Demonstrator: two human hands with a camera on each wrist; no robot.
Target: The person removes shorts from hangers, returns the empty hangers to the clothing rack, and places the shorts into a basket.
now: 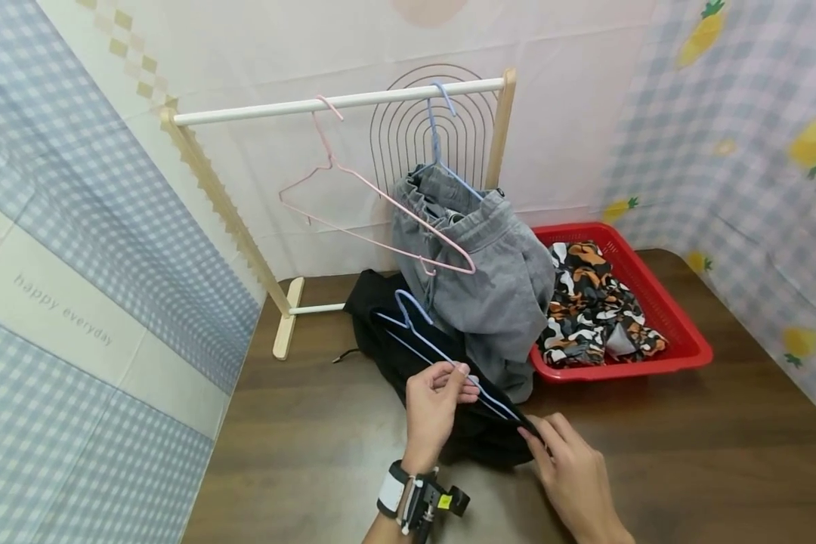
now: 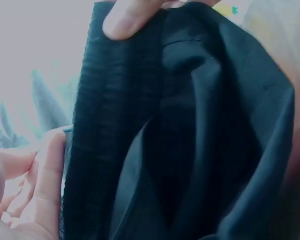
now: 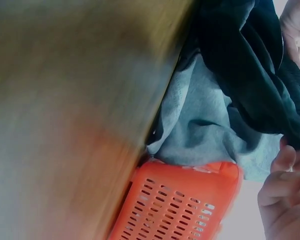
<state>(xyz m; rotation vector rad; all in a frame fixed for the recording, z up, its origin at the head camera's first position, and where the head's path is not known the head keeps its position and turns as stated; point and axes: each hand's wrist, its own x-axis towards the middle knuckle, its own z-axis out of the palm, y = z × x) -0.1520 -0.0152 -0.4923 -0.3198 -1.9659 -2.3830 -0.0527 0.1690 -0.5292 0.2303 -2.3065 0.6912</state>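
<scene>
At lower centre, the right hand point(image 1: 571, 468) is gripping the edge of a black garment point(image 1: 396, 361), some fingers hidden; the left hand point(image 1: 438, 397) is pinching a blue hanger point(image 1: 435, 349), whose lower end is disappearing into that garment. Beyond, grey trousers point(image 1: 499, 272) are covering part of a red basket point(image 1: 676, 329).

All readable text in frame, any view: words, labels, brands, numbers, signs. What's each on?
"happy everyday": on the white band of the checked cloth at the left, head view.
Yellow tag on the left-wrist device: any marking is too small to read.
No other text is readable in the three views.
</scene>
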